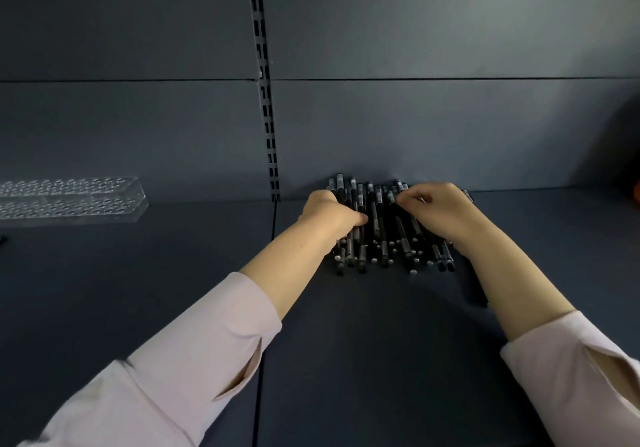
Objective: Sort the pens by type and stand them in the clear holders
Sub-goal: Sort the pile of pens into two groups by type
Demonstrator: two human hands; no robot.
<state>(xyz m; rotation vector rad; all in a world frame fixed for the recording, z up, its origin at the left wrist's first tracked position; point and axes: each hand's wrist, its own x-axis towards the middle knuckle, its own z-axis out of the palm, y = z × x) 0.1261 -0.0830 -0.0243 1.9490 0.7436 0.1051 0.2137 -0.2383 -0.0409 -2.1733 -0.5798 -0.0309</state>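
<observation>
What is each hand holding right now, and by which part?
The left hand grips pens at the left edge of the pile, around mid-length. The right hand seems to pinch one pen near its far end.

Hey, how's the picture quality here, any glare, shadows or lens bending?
Head view: dim light, brighter upper right; soft shadow on the shelf below the pens; wide lens bows the slotted rail; clear holder glints faintly; pens slightly blurred.
</observation>
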